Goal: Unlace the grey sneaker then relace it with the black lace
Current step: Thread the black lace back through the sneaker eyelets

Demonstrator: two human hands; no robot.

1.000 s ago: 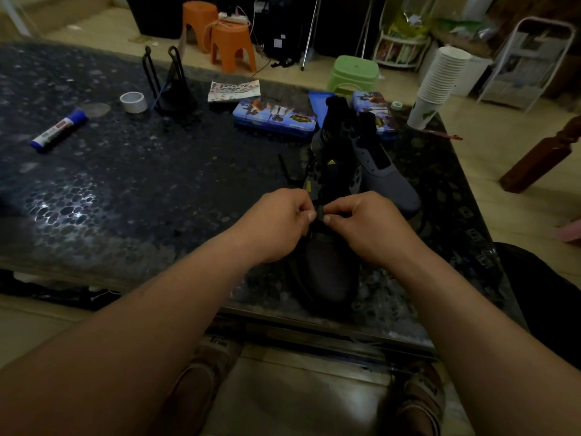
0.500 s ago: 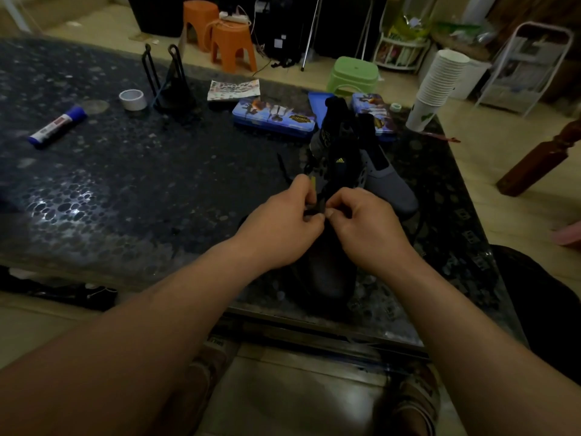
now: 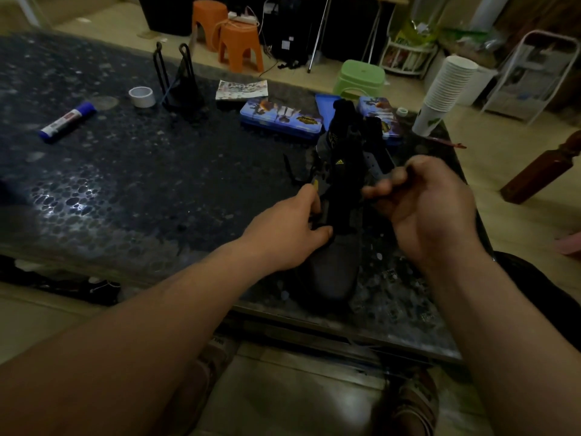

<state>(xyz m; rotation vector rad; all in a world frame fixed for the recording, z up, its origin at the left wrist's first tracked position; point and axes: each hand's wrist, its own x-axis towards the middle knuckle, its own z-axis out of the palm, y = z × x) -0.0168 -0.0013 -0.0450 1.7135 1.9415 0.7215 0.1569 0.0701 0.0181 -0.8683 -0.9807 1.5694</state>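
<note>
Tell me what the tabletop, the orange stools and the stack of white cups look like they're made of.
Tabletop: probably polished stone or glass, dark pebble pattern, glossy, with a bright light reflection. Orange stools: moulded plastic, smooth, uniform colour. Stack of white cups: likely paper, matte with stacked rims showing; thin plastic is possible.

Dark pebble-patterned table, grey sneaker, black lace, orange stools.

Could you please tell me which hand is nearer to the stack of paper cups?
Right. The right hand is this side of the paper cups; the left hand holds the grey sneaker, farther left.
</note>
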